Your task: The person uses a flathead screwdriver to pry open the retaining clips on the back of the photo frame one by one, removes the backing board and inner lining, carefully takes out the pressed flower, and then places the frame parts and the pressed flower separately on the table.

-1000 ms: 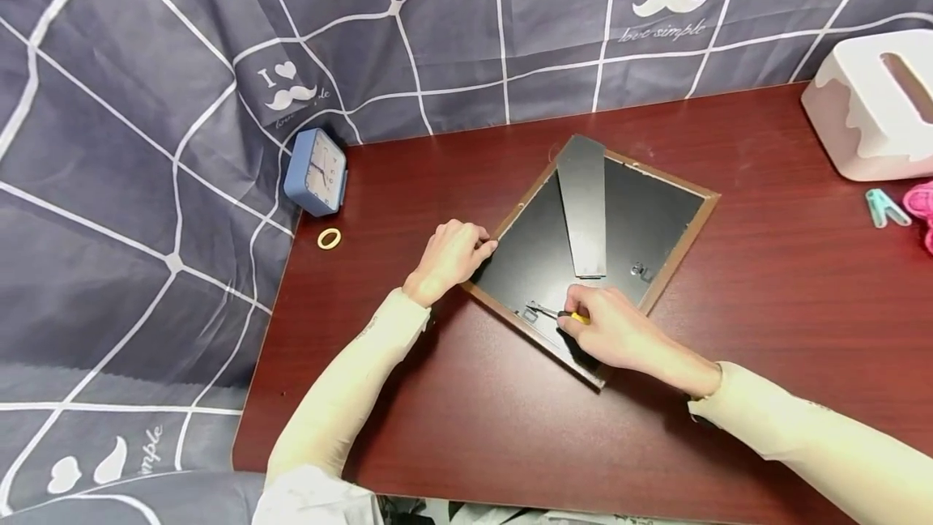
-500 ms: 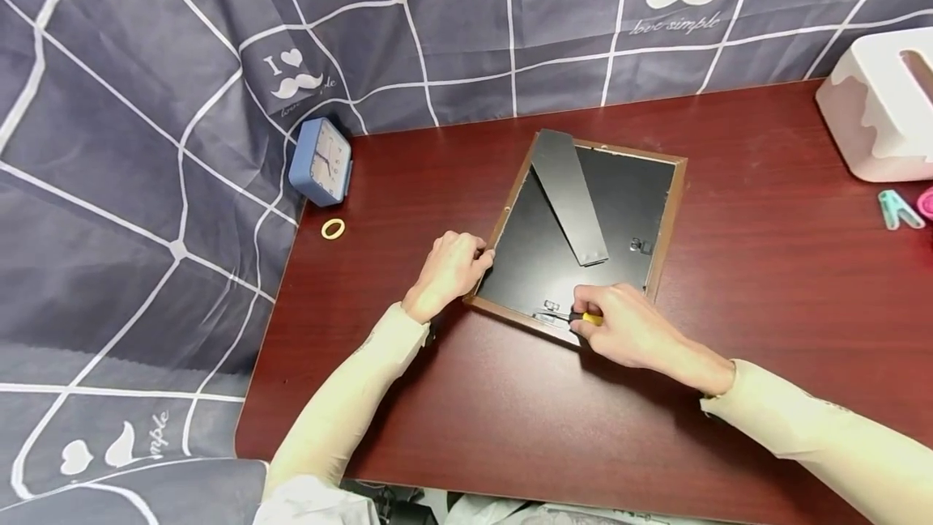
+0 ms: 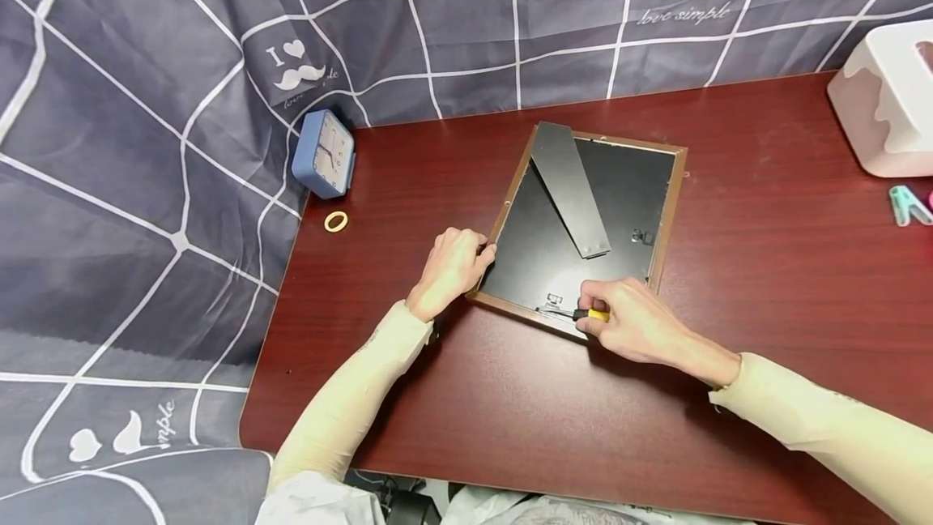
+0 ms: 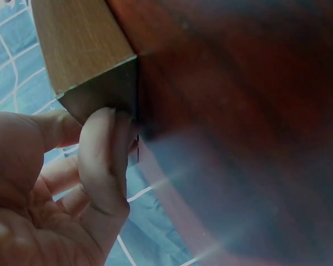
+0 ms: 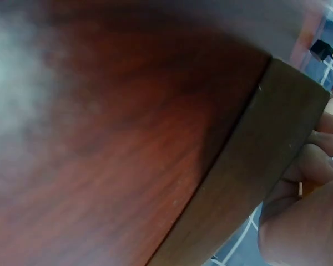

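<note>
A picture frame (image 3: 619,193) lies face down on the table, its black backing and wooden rim showing. Its black easel leg (image 3: 572,189) runs slantwise over the backing. My left hand (image 3: 452,266) grips the rim near the lower left corner; in the left wrist view its fingers (image 4: 102,160) curl against the frame's side. A screwdriver with a black and yellow handle (image 3: 583,314) is pinched in my right hand (image 3: 634,318). Its metal tip meets the near rim beside a small metal hanger (image 3: 554,299). Another metal fitting (image 3: 641,236) sits by the right rim.
At the back left stands a blue alarm clock (image 3: 325,154), a pale yellow ring (image 3: 336,222) in front of it. A white and pink tissue box (image 3: 885,104) and a turquoise clip (image 3: 909,206) are at the far right. Grey checked cloth (image 3: 466,31) hangs behind the table.
The picture frame has turned on the table, its near edge now lying flatter across the view. The screwdriver tip has shifted from the hanger down to the rim. Both hands keep their hold.
</note>
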The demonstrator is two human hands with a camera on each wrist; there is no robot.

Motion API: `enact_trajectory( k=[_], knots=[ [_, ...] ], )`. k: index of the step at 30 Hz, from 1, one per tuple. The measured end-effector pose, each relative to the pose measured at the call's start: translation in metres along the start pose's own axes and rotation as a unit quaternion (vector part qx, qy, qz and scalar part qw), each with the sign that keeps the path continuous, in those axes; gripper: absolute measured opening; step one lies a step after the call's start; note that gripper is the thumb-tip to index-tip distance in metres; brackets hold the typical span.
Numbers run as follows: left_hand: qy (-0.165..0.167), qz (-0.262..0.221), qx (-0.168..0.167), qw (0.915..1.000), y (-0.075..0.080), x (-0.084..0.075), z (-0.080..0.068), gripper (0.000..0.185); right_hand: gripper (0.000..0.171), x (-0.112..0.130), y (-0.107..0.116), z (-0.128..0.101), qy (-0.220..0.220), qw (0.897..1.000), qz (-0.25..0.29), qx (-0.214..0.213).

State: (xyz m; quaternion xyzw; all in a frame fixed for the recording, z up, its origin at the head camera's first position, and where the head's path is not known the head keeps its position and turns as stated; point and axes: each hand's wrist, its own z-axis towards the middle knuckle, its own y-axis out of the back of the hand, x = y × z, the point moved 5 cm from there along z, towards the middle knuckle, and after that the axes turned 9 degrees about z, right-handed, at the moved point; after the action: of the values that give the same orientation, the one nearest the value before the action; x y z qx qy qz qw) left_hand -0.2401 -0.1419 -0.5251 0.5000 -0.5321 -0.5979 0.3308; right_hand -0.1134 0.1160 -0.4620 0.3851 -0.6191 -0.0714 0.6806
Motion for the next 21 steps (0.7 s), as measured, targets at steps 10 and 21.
enact_trajectory(
  k=[10, 21],
  knots=[
    [-0.022, 0.019, -0.019, 0.9994, -0.0057, 0.0055, 0.0012, 0.03, 0.024, -0.0017, -0.0016, 0.0014, -0.003, 1.0, -0.006, 0.006],
    [-0.035, 0.033, -0.029, 0.9984, -0.0058, 0.0057, 0.0021, 0.032, 0.022, -0.0032, -0.0025, 0.0034, 0.006, 1.0, 0.0, 0.002]
  ],
)
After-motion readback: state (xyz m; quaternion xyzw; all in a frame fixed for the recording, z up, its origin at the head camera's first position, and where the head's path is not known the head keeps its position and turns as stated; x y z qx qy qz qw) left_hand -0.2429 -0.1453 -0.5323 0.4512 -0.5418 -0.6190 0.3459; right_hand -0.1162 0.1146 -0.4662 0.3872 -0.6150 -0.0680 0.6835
